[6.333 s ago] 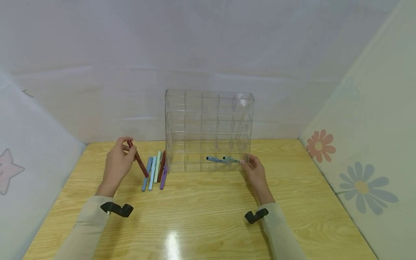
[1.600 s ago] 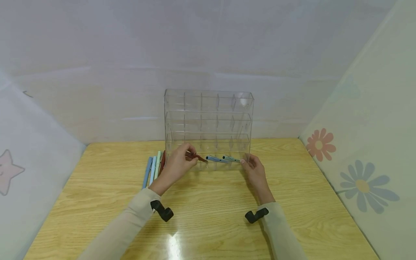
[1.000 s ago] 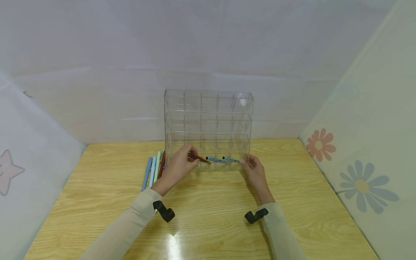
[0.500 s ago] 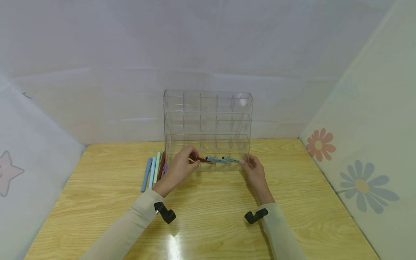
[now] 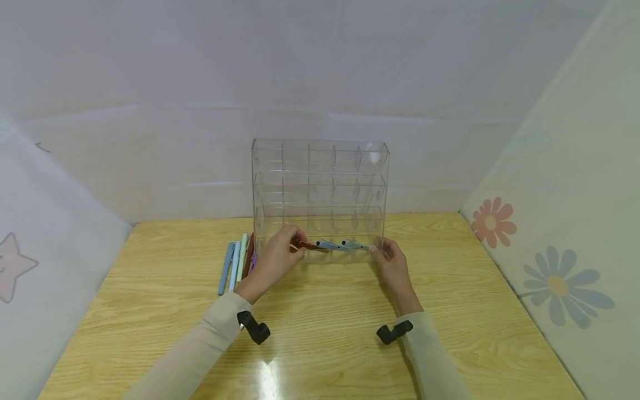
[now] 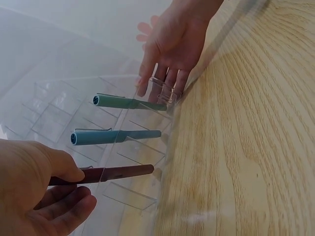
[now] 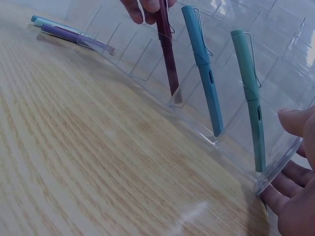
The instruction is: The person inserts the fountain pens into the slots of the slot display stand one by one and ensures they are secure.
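At the left of the wooden table [image 5: 320, 333], five pens lie side by side: one blue [image 5: 225, 269], one light blue [image 5: 234, 265], one light green [image 5: 242, 256], one dark red [image 5: 249, 256] and one purple [image 5: 253, 262]. Next comes the left hand [image 5: 274, 255], pinching a maroon pen [image 6: 130, 171] whose lower end stands inside the third compartment along the bottom tier of one clear rack [image 5: 320, 194], four tiers by five compartments. Two more pens lean in that tier: a teal-blue pen [image 7: 204, 73] in the fourth compartment, a green pen [image 7: 250, 98] in the fifth. At the rack's far right, the right hand [image 5: 392, 264] grips the side edge, thumb in front. The tabletop is yellow, grained and glossy, with one bright glare patch. Pale walls [image 5: 320, 66] stand on three sides, bearing one pink star [image 5: 15, 266] left, one red flower [image 5: 492, 222] and one blue flower [image 5: 565, 286] right.
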`<state>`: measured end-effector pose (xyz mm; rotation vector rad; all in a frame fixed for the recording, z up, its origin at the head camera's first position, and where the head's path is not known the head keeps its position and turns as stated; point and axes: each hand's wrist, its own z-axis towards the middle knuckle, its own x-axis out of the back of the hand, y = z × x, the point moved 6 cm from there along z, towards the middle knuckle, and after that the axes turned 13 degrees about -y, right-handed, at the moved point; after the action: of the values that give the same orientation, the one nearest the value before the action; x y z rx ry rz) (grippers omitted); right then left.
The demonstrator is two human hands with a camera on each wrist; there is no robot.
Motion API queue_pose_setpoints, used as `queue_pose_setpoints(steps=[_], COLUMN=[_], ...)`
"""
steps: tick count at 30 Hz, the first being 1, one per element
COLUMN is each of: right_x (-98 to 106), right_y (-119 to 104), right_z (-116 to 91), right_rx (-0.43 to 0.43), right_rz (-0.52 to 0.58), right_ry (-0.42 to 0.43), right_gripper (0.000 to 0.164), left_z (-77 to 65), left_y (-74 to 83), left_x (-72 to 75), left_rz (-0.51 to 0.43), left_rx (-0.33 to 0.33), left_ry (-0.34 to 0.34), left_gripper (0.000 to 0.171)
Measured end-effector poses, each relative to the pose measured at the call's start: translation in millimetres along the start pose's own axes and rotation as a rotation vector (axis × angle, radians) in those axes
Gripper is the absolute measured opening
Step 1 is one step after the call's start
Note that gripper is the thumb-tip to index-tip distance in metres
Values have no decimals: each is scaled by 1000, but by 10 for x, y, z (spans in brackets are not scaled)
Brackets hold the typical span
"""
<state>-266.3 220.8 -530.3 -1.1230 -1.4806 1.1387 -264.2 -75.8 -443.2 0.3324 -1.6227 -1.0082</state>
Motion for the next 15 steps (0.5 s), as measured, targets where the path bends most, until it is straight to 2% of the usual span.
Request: queue_pose_setpoints(steps=[15], right_x=[-6], right_y=[6], right_z=[8], right_rx=[16], right_rz=[-21], right_ry=[-2], right_gripper=[58], left_z=[-12], left_y=[-26], left_x=[22], left_rz=[52], left_rx=[10], left_ry=[4], left_gripper=[12])
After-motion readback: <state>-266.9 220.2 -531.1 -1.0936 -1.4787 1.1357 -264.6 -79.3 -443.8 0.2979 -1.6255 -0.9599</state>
